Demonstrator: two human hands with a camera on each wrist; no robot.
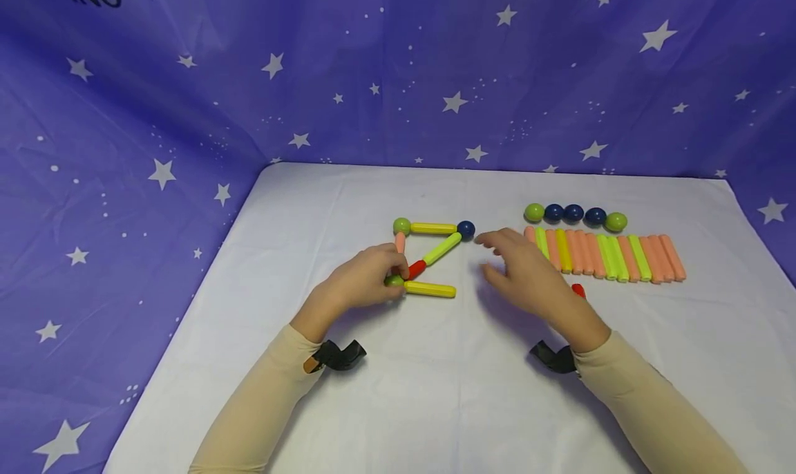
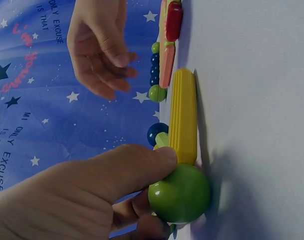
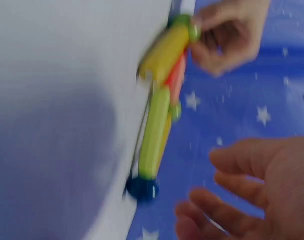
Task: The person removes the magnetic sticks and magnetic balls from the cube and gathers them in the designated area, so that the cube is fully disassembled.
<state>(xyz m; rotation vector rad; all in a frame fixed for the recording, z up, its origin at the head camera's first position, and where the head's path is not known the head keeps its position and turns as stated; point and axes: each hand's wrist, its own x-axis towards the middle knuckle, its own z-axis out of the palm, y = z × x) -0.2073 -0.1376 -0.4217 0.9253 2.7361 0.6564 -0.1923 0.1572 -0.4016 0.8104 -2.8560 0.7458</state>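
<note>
My left hand (image 1: pixel 367 273) pinches a green ball (image 2: pixel 180 194) at the near left corner of a figure of balls and rods lying on the white table. From that ball a yellow rod (image 1: pixel 430 289) runs right, and a red piece (image 1: pixel 415 270) leads into a lime rod (image 1: pixel 443 249) slanting up to a dark blue ball (image 1: pixel 466 229). Another yellow rod (image 1: pixel 434 229) joins the blue ball to a far green ball (image 1: pixel 401 226). A pink rod (image 1: pixel 400 242) is partly hidden by my left fingers. My right hand (image 1: pixel 528 273) hovers right of the figure, fingers spread, holding nothing.
Several green and dark blue balls (image 1: pixel 573 213) line the back right. Before them lies a row of pink, lime and yellow rods (image 1: pixel 581 253). A red piece (image 1: pixel 579 290) shows partly behind my right wrist. A purple star-printed cloth (image 1: pixel 373 66) hangs behind the table (image 1: pixel 497 405).
</note>
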